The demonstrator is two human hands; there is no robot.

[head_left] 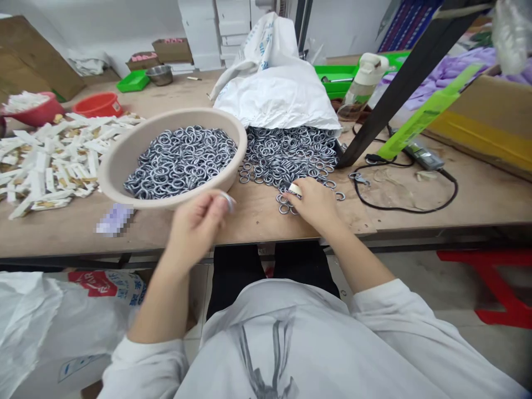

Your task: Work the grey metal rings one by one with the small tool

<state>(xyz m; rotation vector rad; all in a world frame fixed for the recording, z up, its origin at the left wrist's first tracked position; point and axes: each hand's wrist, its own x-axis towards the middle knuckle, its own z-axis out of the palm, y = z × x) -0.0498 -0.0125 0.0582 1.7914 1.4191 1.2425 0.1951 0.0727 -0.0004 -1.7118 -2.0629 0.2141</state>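
Observation:
Between the thumb and fingers of my left hand [198, 226] is a grey metal ring [228, 201], a little blurred, just in front of the basin. My right hand [315, 204] is closed around a small object with a white body and dark end [295, 189]; its kind I cannot make out. Several loose rings [284, 209] lie by its fingertips. Behind it, a heap of the same rings [286, 155] spills from the mouth of a white woven sack [278, 97]. A beige basin [108, 177] full of rings stands to the left.
White strips [45, 172] are piled at the left beside a red bowl [97, 105]. A dark metal post [382, 88] rises right of the heap. A black cable [411, 210], a water bottle [361, 83] and a cardboard box [486, 119] are on the right.

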